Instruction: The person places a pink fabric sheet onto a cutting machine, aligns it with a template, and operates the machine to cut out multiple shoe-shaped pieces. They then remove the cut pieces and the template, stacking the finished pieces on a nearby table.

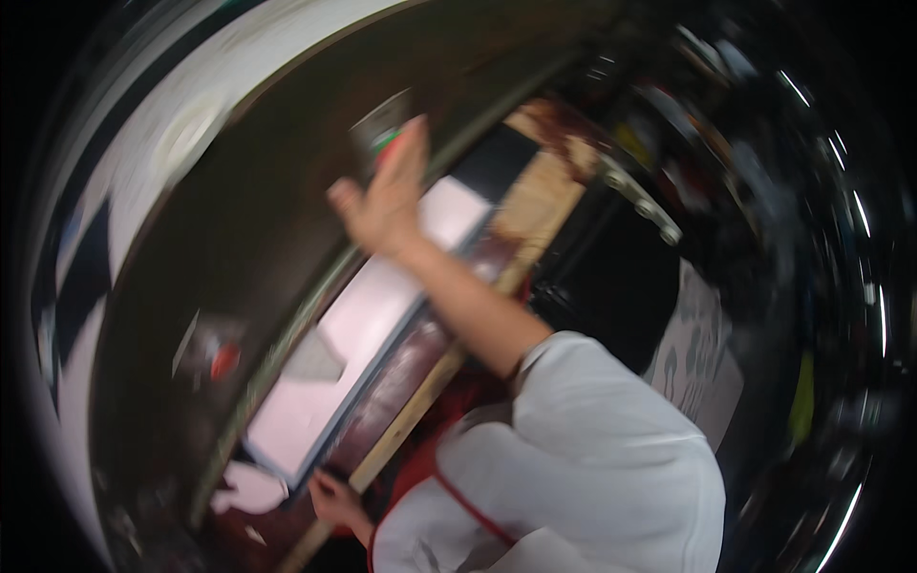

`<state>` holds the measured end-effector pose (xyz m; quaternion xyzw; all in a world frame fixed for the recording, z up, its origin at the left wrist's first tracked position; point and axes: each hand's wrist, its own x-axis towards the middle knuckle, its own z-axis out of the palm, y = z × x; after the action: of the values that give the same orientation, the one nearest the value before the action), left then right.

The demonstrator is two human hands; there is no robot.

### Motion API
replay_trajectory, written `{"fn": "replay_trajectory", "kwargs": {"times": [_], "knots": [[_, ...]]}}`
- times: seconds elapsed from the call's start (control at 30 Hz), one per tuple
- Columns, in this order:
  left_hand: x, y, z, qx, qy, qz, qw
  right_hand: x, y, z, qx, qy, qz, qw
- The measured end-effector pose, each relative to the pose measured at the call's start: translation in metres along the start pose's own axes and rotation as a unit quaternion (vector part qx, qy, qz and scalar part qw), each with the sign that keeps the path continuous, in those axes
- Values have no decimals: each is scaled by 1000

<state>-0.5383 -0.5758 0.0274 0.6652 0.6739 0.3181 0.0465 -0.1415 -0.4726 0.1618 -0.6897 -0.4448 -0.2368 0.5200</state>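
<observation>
The picture is smeared by motion. My right hand (pixel 387 196) reaches over a long, pale pink panel (pixel 368 301), its fingers stretched out and the thumb apart. Just beyond the fingertips is a small, clear-looking object (pixel 380 122) with red and green on it; whether I touch it cannot be made out. At the panel's near left corner my left hand (pixel 336 501) has its fingers curled, and what they hold, if anything, is hidden. A grey angular piece (pixel 317 359) lies on the panel, which has a dark blue-grey edge.
Along the panel runs a dark red surface with a wooden strip (pixel 406 420). Beyond it stretches a dark brown surface (pixel 239 229) bearing another clear object with a red spot (pixel 224 360). A pale rounded scrap (pixel 250 489) lies beside the panel's near end. Blurred clutter fills the right.
</observation>
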Motion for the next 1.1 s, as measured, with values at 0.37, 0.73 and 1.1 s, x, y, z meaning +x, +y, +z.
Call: {"fn": "replay_trajectory", "kwargs": {"times": [0.37,0.73,1.1], "knots": [[53,-48,24,29,-19,106,994,-57,9,-60,81,-88,111,987],[37,-50,17,65,32,126,989,-174,16,-103,76,-288,63,953],[-124,-11,-63,-2,-113,54,992,-168,-72,-105,187,-386,-3,903]]}}
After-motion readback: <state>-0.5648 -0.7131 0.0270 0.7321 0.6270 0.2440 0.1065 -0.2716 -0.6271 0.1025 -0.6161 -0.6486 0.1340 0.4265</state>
